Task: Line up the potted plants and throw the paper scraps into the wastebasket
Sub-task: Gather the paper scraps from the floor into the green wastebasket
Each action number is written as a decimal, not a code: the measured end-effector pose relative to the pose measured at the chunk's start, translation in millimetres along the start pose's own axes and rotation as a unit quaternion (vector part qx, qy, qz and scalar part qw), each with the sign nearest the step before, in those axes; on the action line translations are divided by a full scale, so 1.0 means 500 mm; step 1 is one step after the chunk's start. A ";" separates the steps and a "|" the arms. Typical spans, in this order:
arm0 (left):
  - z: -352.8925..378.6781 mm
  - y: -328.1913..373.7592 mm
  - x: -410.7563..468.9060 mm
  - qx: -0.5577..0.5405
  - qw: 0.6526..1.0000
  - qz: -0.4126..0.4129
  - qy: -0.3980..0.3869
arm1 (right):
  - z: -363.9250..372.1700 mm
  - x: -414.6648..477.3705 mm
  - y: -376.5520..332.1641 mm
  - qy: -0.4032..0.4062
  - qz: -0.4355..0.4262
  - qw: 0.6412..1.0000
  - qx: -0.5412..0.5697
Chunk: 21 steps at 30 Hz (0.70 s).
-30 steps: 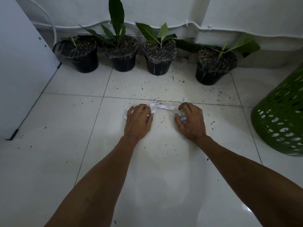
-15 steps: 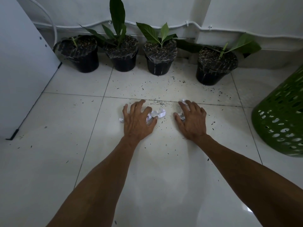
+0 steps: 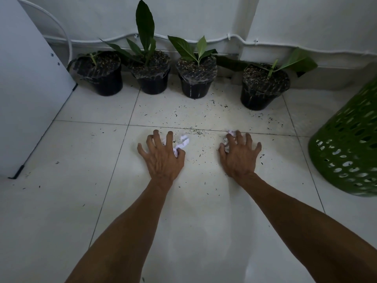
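Four black potted plants stand along the wall: one at the left (image 3: 106, 84), two in the middle (image 3: 153, 82) (image 3: 195, 86), and one set apart to the right and slightly forward (image 3: 259, 97). White paper scraps (image 3: 183, 139) lie on the tiled floor in front of them. My left hand (image 3: 161, 158) claws over scraps, thumb and forefinger pinching a crumpled strip. My right hand (image 3: 239, 158) rests with fingers spread over more scraps (image 3: 231, 133), most of them hidden under it. The green perforated wastebasket (image 3: 346, 152) stands at the right.
A white panel (image 3: 26, 88) leans at the left, its foot on the floor. A white cable (image 3: 204, 40) runs along the wall behind the pots. Dark husk and soil bits (image 3: 195, 115) are scattered over the tiles between pots and hands.
Both hands went from curled to stretched out and now claw inward. The long strip between them has been drawn toward my left hand and bunched up.
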<state>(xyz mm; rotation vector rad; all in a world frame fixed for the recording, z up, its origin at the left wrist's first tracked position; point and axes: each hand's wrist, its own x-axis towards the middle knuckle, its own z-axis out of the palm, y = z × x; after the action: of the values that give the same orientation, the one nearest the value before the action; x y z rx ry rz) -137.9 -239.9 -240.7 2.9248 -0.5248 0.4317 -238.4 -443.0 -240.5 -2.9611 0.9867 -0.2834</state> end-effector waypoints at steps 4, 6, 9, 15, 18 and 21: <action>0.002 -0.007 -0.003 0.000 1.000 -0.001 -0.020 | -0.014 -0.004 -0.008 0.001 0.010 1.000 -0.025; 0.007 -0.009 -0.004 -0.006 0.999 0.043 -0.016 | -0.014 -0.007 -0.008 0.016 0.007 1.000 -0.001; 0.009 -0.011 0.004 -0.029 0.993 0.112 -0.016 | -0.014 -0.012 -0.009 0.033 -0.003 0.999 0.027; 0.004 -0.006 0.001 -0.125 0.983 0.137 -0.014 | -0.010 -0.016 -0.006 0.078 -0.022 0.995 0.065; 0.005 -0.001 0.003 -0.121 0.983 0.139 -0.020 | -0.012 -0.018 -0.007 0.091 -0.021 0.993 0.067; 0.001 0.002 0.002 -0.109 0.983 0.142 -0.047 | -0.024 -0.019 -0.013 0.053 -0.019 0.995 0.080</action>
<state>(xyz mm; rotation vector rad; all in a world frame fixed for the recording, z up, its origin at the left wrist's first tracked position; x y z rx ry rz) -137.3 -241.2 -240.8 2.6760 -0.9456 0.2472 -244.0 -431.5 -229.8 -2.8464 0.8719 -0.4995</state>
